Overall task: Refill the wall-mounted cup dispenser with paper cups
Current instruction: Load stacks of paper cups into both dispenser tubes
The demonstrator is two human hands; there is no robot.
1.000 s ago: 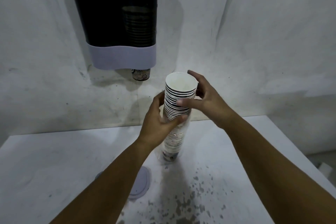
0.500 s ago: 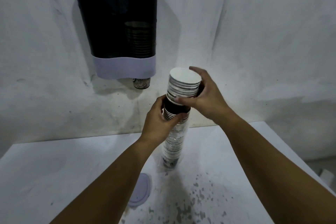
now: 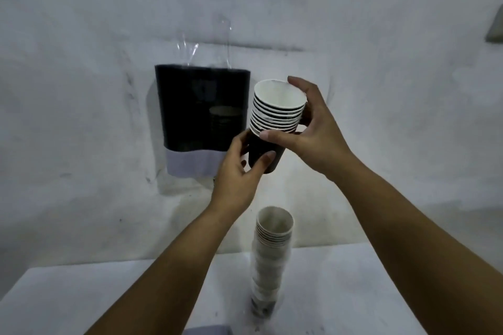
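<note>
Cups (image 3: 276,114) lifted off stack (image 3: 270,258), both hands gripping

There is 1 view, from a wide-angle camera on the person's head. It faces forward at a white wall (image 3: 381,90) and tilts slightly down, so the far part of a white table (image 3: 353,294) fills the bottom edge. Both forearms run up from the lower corners to the left hand (image 3: 239,171) and right hand (image 3: 313,130), which sit close to the lens near the middle. The dispenser (image 3: 201,117) on the wall lies just behind them, left of center. Straight lines bow toward the frame's edges
</note>
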